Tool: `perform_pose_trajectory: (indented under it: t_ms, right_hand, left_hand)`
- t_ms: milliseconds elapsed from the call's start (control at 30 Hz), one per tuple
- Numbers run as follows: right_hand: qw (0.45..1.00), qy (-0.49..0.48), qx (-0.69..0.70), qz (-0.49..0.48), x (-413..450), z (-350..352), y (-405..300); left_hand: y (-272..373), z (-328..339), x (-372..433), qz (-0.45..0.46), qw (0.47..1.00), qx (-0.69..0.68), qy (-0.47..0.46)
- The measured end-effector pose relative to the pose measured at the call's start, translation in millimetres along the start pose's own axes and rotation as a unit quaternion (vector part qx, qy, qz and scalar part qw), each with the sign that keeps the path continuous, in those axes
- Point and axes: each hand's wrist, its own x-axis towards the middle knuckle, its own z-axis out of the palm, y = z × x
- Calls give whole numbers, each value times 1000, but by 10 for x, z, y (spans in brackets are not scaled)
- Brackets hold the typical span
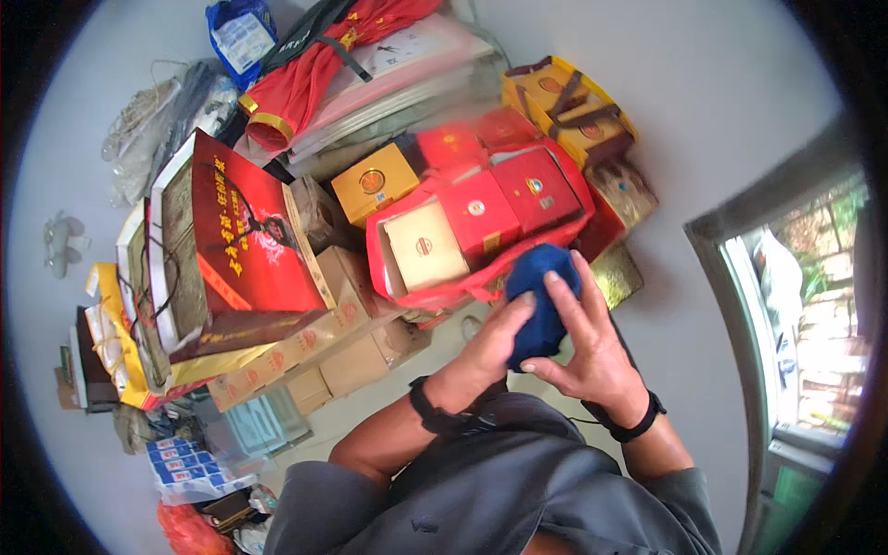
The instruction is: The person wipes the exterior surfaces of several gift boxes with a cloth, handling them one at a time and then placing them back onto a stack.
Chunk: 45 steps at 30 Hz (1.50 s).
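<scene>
A dark blue fabric bundle (pixel 544 320), perhaps a folded cloth or cap, is held between my two hands in front of my body. My left hand (pixel 491 340) grips its left side. Spread over its right side are the fingers of my right hand (pixel 598 350), the thumb at its lower edge. Just beyond the bundle is an open red bag (pixel 383 286) that holds a cream box (pixel 424 246) and red boxes (pixel 479 211). The bundle overlaps the bag's near right edge in view. Its underside is hidden.
Left of the bag stand a large red gift bag (pixel 253 243) and brown cartons (pixel 347 274). A gold box (pixel 374 182) and a yellow bag (pixel 590 114) sit behind. Farther back lies a red umbrella (pixel 298 97). A window or doorway frame (pixel 735 305) is at right.
</scene>
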Motion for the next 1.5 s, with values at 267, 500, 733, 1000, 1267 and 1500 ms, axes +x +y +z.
perform_pose_trajectory:
  t_ms: [267,500,733,1000,1267,1500]
  right_hand:
    - [901,296,245,203,-2069,-62,490]
    - [685,526,437,251,-3791,-423,676]
    - [480,668,360,440,-5246,494,108]
    - [149,759,332,540,-6006,2576,-1431]
    - [39,850,288,440,-6127,3365,-1967]
    - [23,850,332,408,-6611,2754,-1636]
  left_hand:
    - [-1104,888,-427,-119,840,427,-313]
    - [-1589,1491,-462,-65,594,535,-598]
    - [-1764,445,402,-192,655,565,-465]
    - [-2105,-939,960,-420,537,681,-267]
    - [-3074,68,1228,-360,502,667,-416]
    - [-4162,1514,627,-271,425,679,-533]
